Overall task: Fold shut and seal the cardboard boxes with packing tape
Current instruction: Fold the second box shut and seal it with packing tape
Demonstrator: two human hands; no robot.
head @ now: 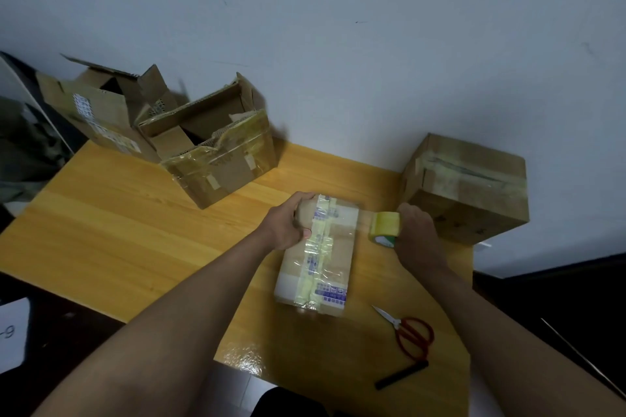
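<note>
Two hands: left [288, 223] gripping blue-printed box [318, 254], right [418, 234] fingers around tape roll [385, 226].

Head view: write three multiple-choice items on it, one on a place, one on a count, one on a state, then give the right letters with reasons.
1. Where do the scissors lie?
A. on the table, near the front right corner
B. inside an open box
C. on top of the sealed box

2. How many cardboard boxes stand with flaps open?
A. none
B. two
C. four

3. What is the right hand doing?
A. resting flat on the table
B. cutting with scissors
C. holding the tape roll beside the small box

Answers: 1 A, they lie on the bare table in front of the small box. 2 B, both open boxes sit at the far left. 3 C, its fingers grip the tape roll while the left hand steadies the box.
</note>
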